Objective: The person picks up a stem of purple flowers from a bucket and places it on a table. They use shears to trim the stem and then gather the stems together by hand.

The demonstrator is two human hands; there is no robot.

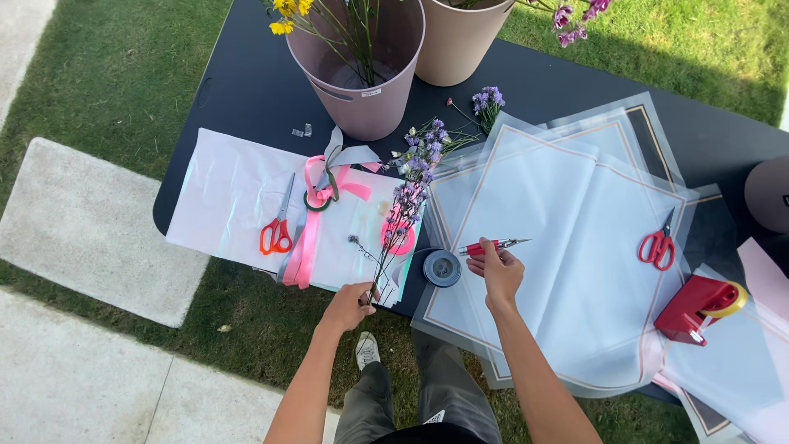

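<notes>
Two hands are seen at the near edge of the dark tabletop [246, 90]. The left hand [349, 306] is clenched around the lower stems of a bunch of purple flowers [411, 185], whose long axis runs up and away from the fingers, leaning slightly right, with the blooms lying over the pink ribbon [308, 238]. The right hand [497, 271] is closed on a red-handled snipping tool [491, 244], held level with its thin tip pointing right, away from the stems. The stems thus lie to the left of the tool, the cut ends nearest the left hand. Between the hands a dark roll of tape [442, 268] is set. Beyond, translucent wrapping sheets [567, 214] are spread, with orange scissors [278, 234] at left and red scissors [657, 247] at right. Farthest, two pink buckets [370, 90] with flowers are stood.
</notes>
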